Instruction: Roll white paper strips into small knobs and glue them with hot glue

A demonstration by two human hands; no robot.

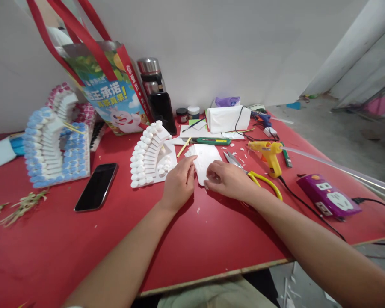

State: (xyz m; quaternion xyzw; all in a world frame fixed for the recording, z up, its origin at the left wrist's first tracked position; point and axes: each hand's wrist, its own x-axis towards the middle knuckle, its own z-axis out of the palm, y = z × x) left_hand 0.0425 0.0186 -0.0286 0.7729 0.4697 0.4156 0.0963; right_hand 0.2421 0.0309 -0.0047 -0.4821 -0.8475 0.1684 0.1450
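A small stack of white paper pieces, fanned at its left edge, lies on the red table between my hands. My left hand is closed at the stack's left side, thumb and fingers pressed together at the paper edge. Curled over the lower right of the stack is my right hand; its bent fingertips touch the paper, and whatever they pinch is hidden. Left of my hands stands a fan-shaped white model edged with white round pieces. Scissors with yellow handles lie beside my right hand, partly under it.
A yellow glue gun with a long clear stick and a purple power strip are at right. Behind lie a green cutter and white tissue. At left are a phone, blue-and-white models and a bag.
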